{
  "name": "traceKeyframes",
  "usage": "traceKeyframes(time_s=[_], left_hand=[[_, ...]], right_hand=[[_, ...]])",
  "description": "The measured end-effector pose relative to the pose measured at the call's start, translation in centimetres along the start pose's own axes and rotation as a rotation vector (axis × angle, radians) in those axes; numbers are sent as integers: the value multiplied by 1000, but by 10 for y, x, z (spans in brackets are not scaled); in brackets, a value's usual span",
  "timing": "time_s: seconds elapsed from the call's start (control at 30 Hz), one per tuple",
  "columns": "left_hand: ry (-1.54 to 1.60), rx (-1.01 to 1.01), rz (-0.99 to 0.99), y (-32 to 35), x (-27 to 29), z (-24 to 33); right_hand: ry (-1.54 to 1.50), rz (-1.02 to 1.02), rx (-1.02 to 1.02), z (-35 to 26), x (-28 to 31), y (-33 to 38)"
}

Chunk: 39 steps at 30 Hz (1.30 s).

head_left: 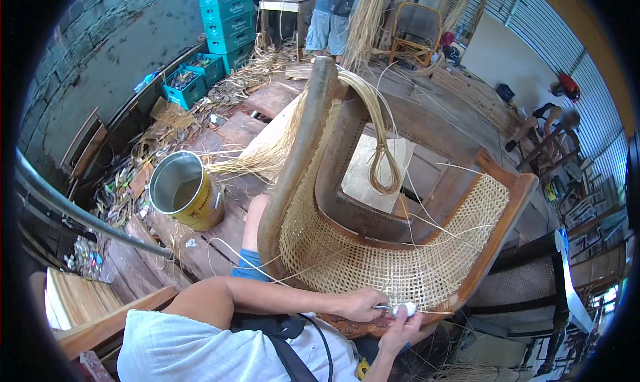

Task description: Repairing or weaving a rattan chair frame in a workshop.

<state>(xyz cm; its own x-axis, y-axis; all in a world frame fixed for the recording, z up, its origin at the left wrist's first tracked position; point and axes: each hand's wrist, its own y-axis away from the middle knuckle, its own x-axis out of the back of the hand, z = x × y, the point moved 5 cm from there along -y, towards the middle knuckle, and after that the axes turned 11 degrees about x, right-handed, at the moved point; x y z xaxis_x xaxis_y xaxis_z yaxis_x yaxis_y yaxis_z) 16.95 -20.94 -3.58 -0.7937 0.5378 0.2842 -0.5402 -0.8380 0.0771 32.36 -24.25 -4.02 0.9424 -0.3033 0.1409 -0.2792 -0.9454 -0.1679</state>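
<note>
A curved wooden chair frame [323, 115] lies tilted in front of me, with a woven cane panel [400, 272] along its inner curve. My left hand [363, 305] is closed at the panel's near edge, and a small grey metal tool [383, 308] shows at its fingertips. Close beside it, my right hand [399, 331] is closed at a small white object [405, 309], which may be a wrapping on a finger. A thin cane strand [437, 313] runs rightward from there. Loose strands stick out of the weave. A looped cane bundle [385, 169] hangs over the frame's far side.
A yellow metal bucket [200, 205] of liquid stands left of the chair, near a spread of cane strands [257, 159]. Teal crates [227, 22] are stacked farther back. A person [330, 22] stands behind; another person [547, 119] sits at right. A metal pole [93, 219] crosses the left.
</note>
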Motion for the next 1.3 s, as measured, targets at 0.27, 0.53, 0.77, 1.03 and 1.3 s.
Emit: traceKeyframes(time_s=[0.27,0.53,0.77,1.03,1.3], left_hand=[[18,-135,-146,23,36,52],[-77,-199,-307,79,93,99],[-282,300,-215,155,184,111],[-287,706,340,243,290,50],[-507,14,76,64,126,171]], right_hand=[[144,307,112,-15,65,-55],[205,440,242,-37,131,-85],[14,578,185,-43,168,-122],[166,616,317,-52,176,-126],[-599,-15,193,-118,29,-34]])
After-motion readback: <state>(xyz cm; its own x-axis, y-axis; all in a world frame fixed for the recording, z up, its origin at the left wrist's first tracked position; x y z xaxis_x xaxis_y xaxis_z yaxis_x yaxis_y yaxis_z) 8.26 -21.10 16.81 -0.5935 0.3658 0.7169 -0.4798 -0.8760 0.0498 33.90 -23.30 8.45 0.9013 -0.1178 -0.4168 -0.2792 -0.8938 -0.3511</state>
